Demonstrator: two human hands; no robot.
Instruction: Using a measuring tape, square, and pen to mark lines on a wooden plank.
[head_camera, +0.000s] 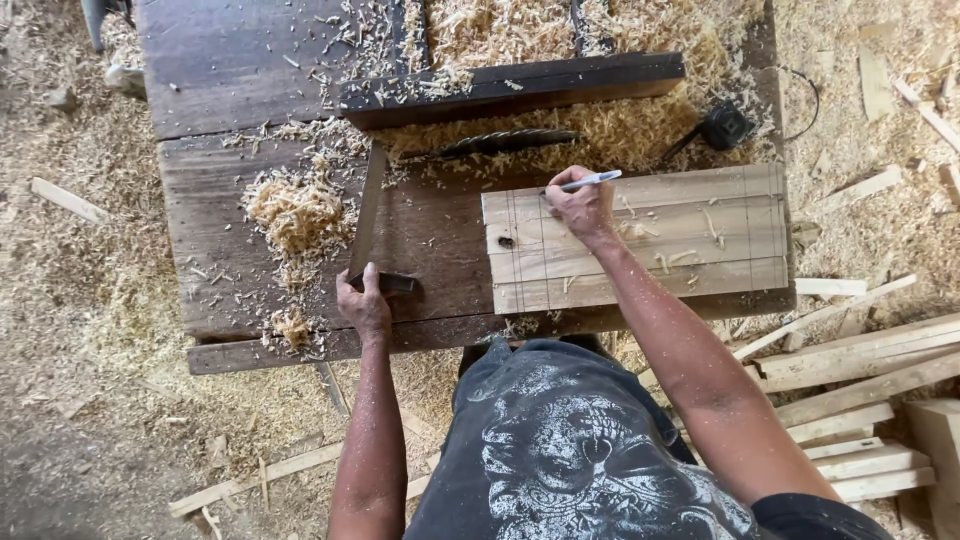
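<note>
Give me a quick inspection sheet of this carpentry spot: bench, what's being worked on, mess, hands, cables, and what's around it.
Surface: dark plank workbench, worn, strewn with shavings.
Job's things: pale boards lying side by side with drawn lines across them; pen; try square lying flat beside the boards.
Clutter: wood shavings heaped on the bench; dark wooden bar; twisted auger bit.
Hands: left hand rests on the square's stock; right hand holds the pen over the boards.
Cables: thin black cord by a small black device.
Surroundings: sawdust-covered floor; offcut strips stacked to the right.
</note>
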